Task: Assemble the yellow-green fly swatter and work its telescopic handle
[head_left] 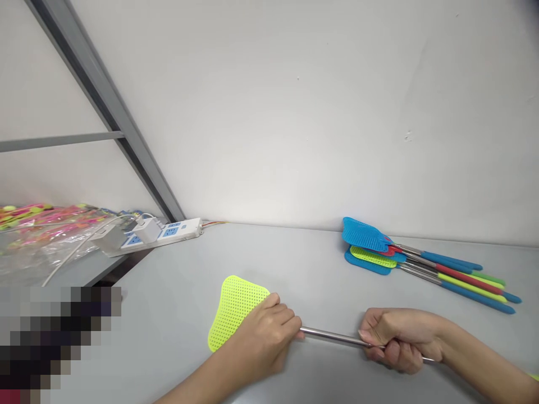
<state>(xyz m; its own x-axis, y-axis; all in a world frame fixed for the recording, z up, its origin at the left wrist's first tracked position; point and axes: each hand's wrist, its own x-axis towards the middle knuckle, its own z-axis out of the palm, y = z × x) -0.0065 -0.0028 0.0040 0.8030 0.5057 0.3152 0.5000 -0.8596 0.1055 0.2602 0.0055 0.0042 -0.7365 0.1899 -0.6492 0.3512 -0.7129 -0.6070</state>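
Observation:
A yellow-green fly swatter (239, 306) with a perforated head lies across the front of the table, held in both hands. My left hand (272, 331) is closed around it where the head meets the metal rod, hiding that joint. Farther along, my right hand (396, 339) has its fingers wrapped round the thin part of the rod. A bare stretch of steel rod (332, 335) shows between the hands. The rod's thin end comes out past my right palm, and a bit of yellow-green shows at the right edge, behind the forearm.
At the back right lies a pile of fly swatters (366, 234) with blue, red, green and yellow handles. A white power strip (168, 233) with plugged-in adapters sits at the back left, beside clear plastic bags (54, 230) of colourful items. A grey metal frame (113, 106) leans diagonally behind.

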